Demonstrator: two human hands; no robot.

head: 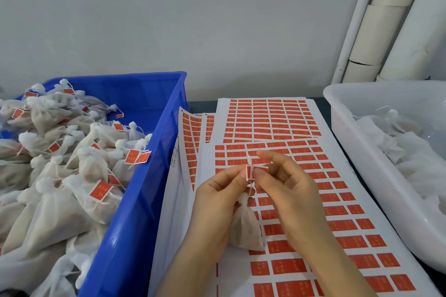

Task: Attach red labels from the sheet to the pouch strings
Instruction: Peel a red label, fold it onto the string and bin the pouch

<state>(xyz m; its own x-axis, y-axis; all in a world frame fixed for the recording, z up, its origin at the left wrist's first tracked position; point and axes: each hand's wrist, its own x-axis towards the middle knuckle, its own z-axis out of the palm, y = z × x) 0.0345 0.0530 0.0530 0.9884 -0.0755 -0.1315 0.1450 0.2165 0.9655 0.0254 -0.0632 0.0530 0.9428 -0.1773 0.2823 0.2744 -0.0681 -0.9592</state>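
a small red label [249, 173], pinched between left hand [217, 202] and right hand [287, 190], wraps the white string [249, 160]; the tan pouch [246, 226] hangs below the thumbs, over the sheet [337, 200] beneath both hands.

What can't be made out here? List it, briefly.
Head view: print on the sheet labels, too small and blurred.
Head view: string under the red label, covered by fingertips of the left hand and right hand.
Head view: white tub contents, hazy, cut off by right edge.
Head view: blue crate, cut off left and bottom.
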